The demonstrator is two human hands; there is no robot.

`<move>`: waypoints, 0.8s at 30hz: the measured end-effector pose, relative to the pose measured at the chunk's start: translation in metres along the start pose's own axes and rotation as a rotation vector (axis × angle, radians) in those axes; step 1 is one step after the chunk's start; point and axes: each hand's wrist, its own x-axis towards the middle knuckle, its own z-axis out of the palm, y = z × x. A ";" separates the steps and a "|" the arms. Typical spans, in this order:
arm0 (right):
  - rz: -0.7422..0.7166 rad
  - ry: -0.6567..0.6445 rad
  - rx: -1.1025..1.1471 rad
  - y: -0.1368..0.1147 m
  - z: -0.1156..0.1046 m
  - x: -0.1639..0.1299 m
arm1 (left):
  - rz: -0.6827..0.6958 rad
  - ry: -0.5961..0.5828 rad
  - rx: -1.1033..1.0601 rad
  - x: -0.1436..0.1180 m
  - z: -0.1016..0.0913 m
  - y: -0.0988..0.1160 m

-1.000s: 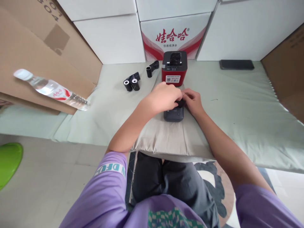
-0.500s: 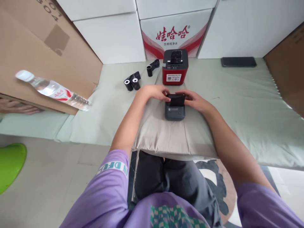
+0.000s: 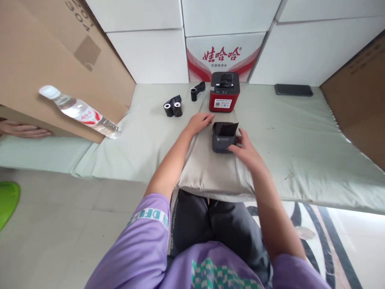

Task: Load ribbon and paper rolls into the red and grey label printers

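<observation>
A small dark grey portable printer (image 3: 221, 145) stands on the covered surface in front of me, a strip of black paper (image 3: 227, 129) sticking out of its top. My right hand (image 3: 245, 147) is at the printer's right side, thumb against the front corner and fingers along the side. Just beyond the printer's left back corner is my left hand (image 3: 201, 122), its fingers stretched out with nothing in them. Behind both hands stands a red and black receipt printer (image 3: 224, 100), black paper showing in its top slot.
Black ribbon rolls (image 3: 173, 108) and another roll (image 3: 194, 94) lie at the back left. A water bottle (image 3: 82, 113) leans against a cardboard box (image 3: 99, 80). A black phone (image 3: 294, 90) lies back right. White cartons (image 3: 147, 56) line the back. Another person's hand (image 3: 25, 130) shows far left.
My left hand has come off the small printer to the left and back. My right hand has moved from the printer's top and paper down to its right side.
</observation>
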 end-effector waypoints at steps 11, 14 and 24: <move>-0.118 0.458 -0.266 -0.017 0.056 -0.019 | -0.021 -0.011 -0.047 0.002 -0.002 0.000; -0.149 0.530 -0.245 -0.031 0.016 0.014 | -0.022 -0.010 -0.027 0.002 -0.003 0.001; -0.014 0.663 -0.275 -0.004 -0.035 0.153 | -0.043 -0.013 -0.048 0.002 -0.003 0.003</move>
